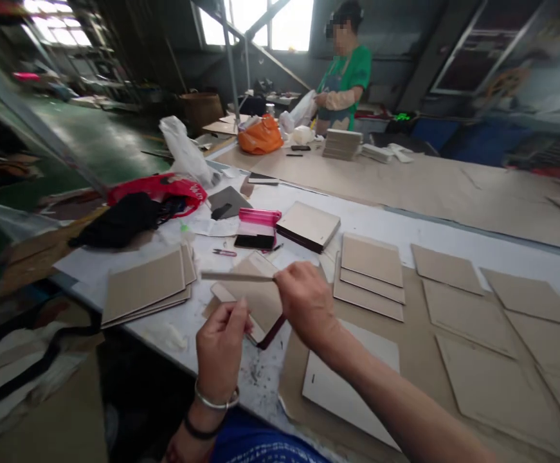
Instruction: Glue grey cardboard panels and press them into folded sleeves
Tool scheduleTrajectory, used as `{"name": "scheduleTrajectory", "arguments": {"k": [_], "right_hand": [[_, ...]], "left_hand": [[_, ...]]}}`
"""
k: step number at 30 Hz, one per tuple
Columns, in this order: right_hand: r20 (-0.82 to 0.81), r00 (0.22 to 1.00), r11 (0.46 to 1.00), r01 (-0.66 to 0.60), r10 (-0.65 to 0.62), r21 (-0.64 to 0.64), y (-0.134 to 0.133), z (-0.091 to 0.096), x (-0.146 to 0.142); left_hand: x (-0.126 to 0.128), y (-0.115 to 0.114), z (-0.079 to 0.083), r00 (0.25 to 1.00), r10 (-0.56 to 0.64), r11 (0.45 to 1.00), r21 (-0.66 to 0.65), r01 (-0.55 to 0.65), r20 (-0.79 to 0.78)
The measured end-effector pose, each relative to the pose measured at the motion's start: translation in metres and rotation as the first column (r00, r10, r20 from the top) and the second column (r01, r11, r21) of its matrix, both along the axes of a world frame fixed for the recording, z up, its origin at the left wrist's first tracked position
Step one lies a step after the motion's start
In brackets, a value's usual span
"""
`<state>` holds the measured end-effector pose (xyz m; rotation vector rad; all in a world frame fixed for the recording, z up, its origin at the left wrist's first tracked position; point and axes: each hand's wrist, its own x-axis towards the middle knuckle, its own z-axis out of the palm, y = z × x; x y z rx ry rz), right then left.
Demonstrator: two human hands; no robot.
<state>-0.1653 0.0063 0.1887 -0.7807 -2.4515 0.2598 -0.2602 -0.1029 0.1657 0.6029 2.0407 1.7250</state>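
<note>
My right hand (306, 301) is closed around one end of a thin, flat grey-brown strip (236, 277), seen almost edge-on and pointing left. My left hand (224, 337) is lower and closer to me, thumb and fingers pinched together; what is between them, if anything, I cannot make out. Beneath and between the hands lies a brown board (266, 307) with a pale band across it and a dark red edge. Part of that board is covered by both hands. A white board (357, 379) lies under my right forearm.
Brown boards are stacked at left (147, 286) and at right (371, 260), with several loose ones laid out farther right. A thick board stack (308, 225), a pink case (259, 225) and small snips (224, 253) lie ahead. Across the tables stands a person in green (357, 71).
</note>
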Motion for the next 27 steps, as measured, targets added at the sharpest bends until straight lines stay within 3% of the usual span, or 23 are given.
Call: {"name": "scheduleTrajectory", "arguments": {"k": [2,3,6,8,10,13,16,21,24,27], "right_hand": [[-0.176,0.969,0.956,0.12,-0.171,-0.268,0.014,-0.004,0.058],[-0.241,0.934,0.893,0.142,-0.264,-0.428,0.017,-0.01,0.088],[-0.258,0.831,0.59,0.1,-0.492,-0.801,0.008,-0.045,0.17],[-0.227,0.769,0.398,0.04,-0.598,-0.916,-0.011,-0.071,0.208],[-0.169,0.71,0.251,0.011,-0.683,-0.968,-0.033,-0.093,0.231],[-0.092,0.643,0.125,0.007,-0.76,-0.992,-0.06,-0.114,0.246],[-0.042,0.603,0.077,0.033,-0.797,-0.997,-0.074,-0.127,0.254],[-0.009,0.624,0.066,0.069,-0.782,-0.995,-0.077,-0.148,0.266],[0.023,0.691,0.131,0.17,-0.722,-0.977,-0.075,-0.161,0.272],[0.096,0.773,0.257,0.321,-0.627,-0.912,-0.074,-0.17,0.276]], "left_hand": [[0.019,-0.004,-0.011,0.997,-0.069,0.995,-0.077,0.065,-0.039],[0.027,-0.006,-0.022,0.996,-0.09,0.99,-0.107,0.087,-0.024],[0.049,-0.012,-0.065,0.979,-0.169,0.969,-0.163,0.186,0.111],[0.063,-0.016,-0.093,0.95,-0.235,0.944,-0.186,0.273,0.204],[0.075,-0.019,-0.112,0.922,-0.293,0.91,-0.22,0.351,0.254],[0.089,-0.022,-0.126,0.904,-0.362,0.857,-0.3,0.418,0.226],[0.098,-0.024,-0.129,0.89,-0.421,0.816,-0.355,0.456,0.175],[0.104,-0.026,-0.132,0.85,-0.519,0.714,-0.505,0.486,0.085],[0.105,-0.028,-0.138,0.763,-0.646,0.624,-0.589,0.514,-0.018],[0.105,-0.029,-0.146,0.66,-0.744,0.542,-0.676,0.499,-0.109]]}}
